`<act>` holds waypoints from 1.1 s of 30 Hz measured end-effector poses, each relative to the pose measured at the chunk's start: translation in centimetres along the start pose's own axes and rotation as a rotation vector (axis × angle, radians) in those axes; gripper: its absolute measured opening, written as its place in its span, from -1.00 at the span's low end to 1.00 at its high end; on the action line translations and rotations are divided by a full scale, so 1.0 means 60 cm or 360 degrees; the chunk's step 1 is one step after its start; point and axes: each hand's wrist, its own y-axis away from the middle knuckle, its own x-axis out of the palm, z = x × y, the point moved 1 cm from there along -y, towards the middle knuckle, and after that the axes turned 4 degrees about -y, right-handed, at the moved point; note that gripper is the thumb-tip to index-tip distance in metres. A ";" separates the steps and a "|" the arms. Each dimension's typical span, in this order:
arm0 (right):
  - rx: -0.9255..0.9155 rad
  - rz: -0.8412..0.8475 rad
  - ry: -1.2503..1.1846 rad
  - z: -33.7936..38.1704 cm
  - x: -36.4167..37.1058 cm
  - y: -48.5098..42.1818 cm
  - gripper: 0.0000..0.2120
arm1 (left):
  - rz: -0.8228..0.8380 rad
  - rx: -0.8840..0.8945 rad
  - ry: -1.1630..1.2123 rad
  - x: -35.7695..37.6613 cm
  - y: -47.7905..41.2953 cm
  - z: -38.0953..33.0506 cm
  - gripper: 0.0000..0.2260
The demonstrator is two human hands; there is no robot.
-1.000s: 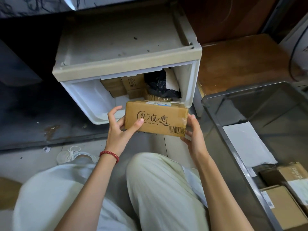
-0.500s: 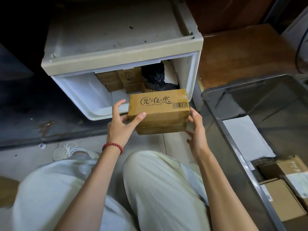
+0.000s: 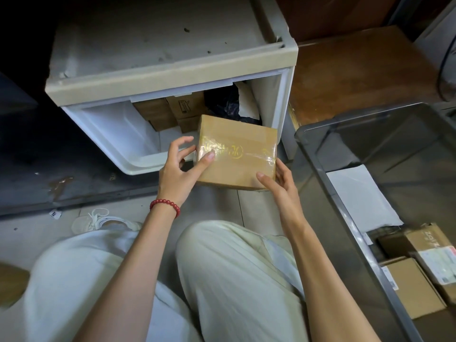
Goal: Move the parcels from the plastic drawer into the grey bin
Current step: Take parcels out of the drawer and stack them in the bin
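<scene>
Hidden: fingers of right hand [image 3: 278, 183] go under the far right side of the box [image 3: 237, 154] and are out of sight; only the thumb shows, lying on the near right corner. Left hand [image 3: 177, 166] has its thumb pressed on the tape [image 3: 222, 151]. Some fingers are tucked behind the left edge, and one is raised and curled clear. Print on the tape is yellow and not legible. The drawer [image 3: 118, 134] interior is mostly shadowed under the cabinet top [image 3: 160, 45]. Cartons [image 3: 167, 112] and a black bag [image 3: 227, 104] show at the back, count unclear. The bin [image 3: 357, 117] is cut off at the right and bottom edges.

Change: half a second ago the printed face with the barcode faced the camera. Now the box is turned and its broad taped face is up. Position is about the same, both hands holding as before.

Location: box is held in the air just in front of the drawer's open mouth, left of the bin and not in it.

Around: bin holds a white mailer [image 3: 357, 196] and brown parcels [image 3: 417, 285] near its close end. Red bracelet [image 3: 164, 206] on the left wrist. White shoe [image 3: 103, 220] on the floor. Pale-trousered knees lie below the arms. The bin's near rim lies between box and bin floor.
</scene>
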 end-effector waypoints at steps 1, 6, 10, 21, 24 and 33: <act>-0.0007 0.0020 0.0012 -0.001 0.000 -0.001 -0.32 | 0.0019 0.0004 0.0026 0.001 0.000 -0.002 -0.49; -0.0025 0.0030 0.0034 0.003 0.004 0.000 -0.06 | 0.0085 0.0061 0.0075 0.011 0.004 -0.010 -0.47; -0.0047 0.0047 0.0082 -0.006 0.002 0.000 0.06 | 0.0133 0.0082 0.0061 0.013 0.004 -0.009 -0.33; -0.0236 -0.0200 0.0136 -0.005 -0.014 -0.012 -0.22 | 0.0065 0.0181 -0.0141 0.018 -0.017 -0.008 -0.41; -0.0274 -0.0235 0.0030 0.022 -0.011 -0.010 -0.27 | 0.0027 0.0226 -0.0101 0.021 -0.023 -0.044 -0.41; -0.0333 -0.0540 -0.0267 0.130 -0.086 -0.036 -0.24 | 0.0130 0.0694 -0.0179 0.082 -0.054 -0.207 -0.44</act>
